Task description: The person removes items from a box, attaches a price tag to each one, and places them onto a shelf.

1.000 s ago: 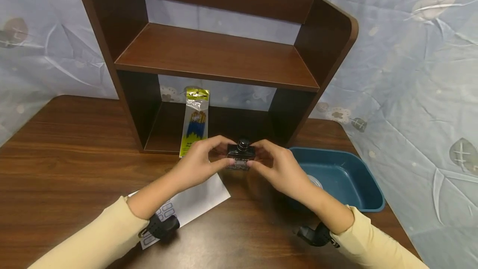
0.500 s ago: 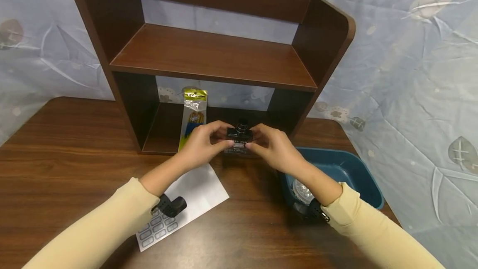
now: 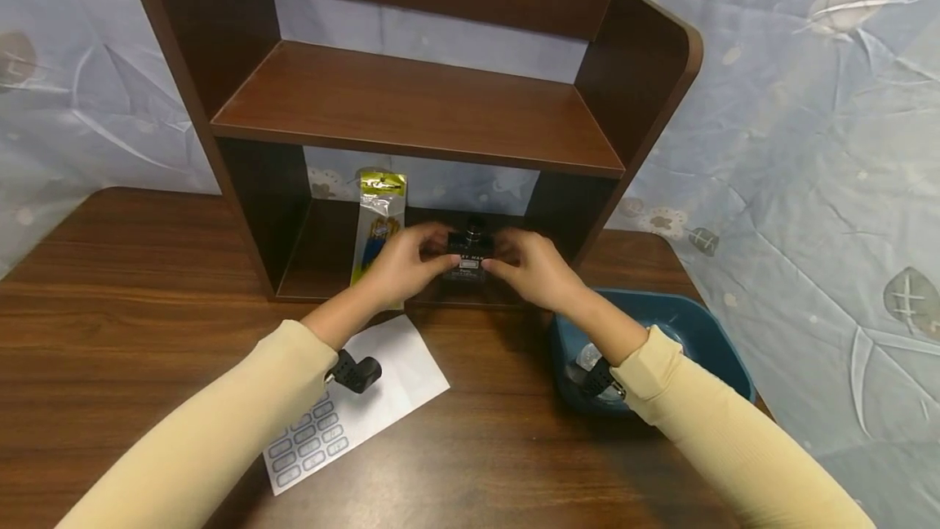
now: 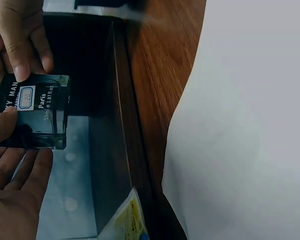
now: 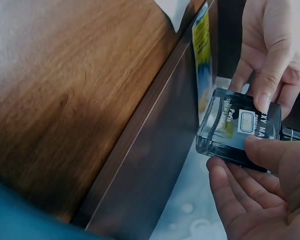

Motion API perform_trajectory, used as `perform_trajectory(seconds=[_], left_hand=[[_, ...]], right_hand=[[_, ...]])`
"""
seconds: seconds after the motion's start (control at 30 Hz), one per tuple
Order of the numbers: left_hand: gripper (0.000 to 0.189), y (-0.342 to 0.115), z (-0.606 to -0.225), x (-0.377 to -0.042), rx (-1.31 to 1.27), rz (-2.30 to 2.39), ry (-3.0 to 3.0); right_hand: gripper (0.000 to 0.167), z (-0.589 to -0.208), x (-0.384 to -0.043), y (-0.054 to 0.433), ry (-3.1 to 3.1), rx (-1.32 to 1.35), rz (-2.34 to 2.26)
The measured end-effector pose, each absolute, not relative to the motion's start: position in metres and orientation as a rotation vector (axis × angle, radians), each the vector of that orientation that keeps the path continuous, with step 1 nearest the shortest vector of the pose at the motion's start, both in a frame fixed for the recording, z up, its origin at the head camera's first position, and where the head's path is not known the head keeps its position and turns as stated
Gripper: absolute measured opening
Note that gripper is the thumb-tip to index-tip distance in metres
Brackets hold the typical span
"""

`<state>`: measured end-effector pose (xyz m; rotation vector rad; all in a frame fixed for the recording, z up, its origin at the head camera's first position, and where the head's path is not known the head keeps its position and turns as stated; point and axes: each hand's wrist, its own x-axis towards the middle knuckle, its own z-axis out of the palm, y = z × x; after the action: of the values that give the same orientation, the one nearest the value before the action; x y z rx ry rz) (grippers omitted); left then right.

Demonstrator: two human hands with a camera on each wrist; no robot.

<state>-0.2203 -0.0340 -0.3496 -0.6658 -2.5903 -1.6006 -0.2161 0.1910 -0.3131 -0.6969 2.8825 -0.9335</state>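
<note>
A dark glass perfume bottle (image 3: pixel 467 257) with a black cap and a small white label stands upright between both hands, at the front of the lower shelf compartment. My left hand (image 3: pixel 404 262) pinches its left side, thumb on the front face. On the other side my right hand (image 3: pixel 542 272) pinches it in the same way. The left wrist view shows the bottle's (image 4: pixel 37 112) printed front. In the right wrist view its thick clear base (image 5: pixel 207 132) appears above the shelf floor; contact cannot be made out. The fingers behind the bottle are partly hidden.
A brown two-tier shelf (image 3: pixel 411 100) stands at the back of the wooden table (image 3: pixel 485 447). A yellow-green packet (image 3: pixel 382 206) of thin sticks leans inside, left of the bottle. Below lies a white label sheet (image 3: pixel 400 366). A blue basin (image 3: pixel 705 333) sits right, partly behind my right forearm.
Both hands have moved forward with the bottle, from in front of the shelf to its lower compartment. The grip looks the same.
</note>
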Motion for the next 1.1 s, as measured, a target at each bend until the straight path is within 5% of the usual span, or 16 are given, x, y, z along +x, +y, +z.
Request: perform_trajectory(seconds=[1.1], left_hand=[[0.034, -0.021, -0.365, -0.265, -0.611, -1.411, -2.693]], right_hand=[[0.032, -0.323, -0.264, 0.183, 2.849, -0.583, -0.741]])
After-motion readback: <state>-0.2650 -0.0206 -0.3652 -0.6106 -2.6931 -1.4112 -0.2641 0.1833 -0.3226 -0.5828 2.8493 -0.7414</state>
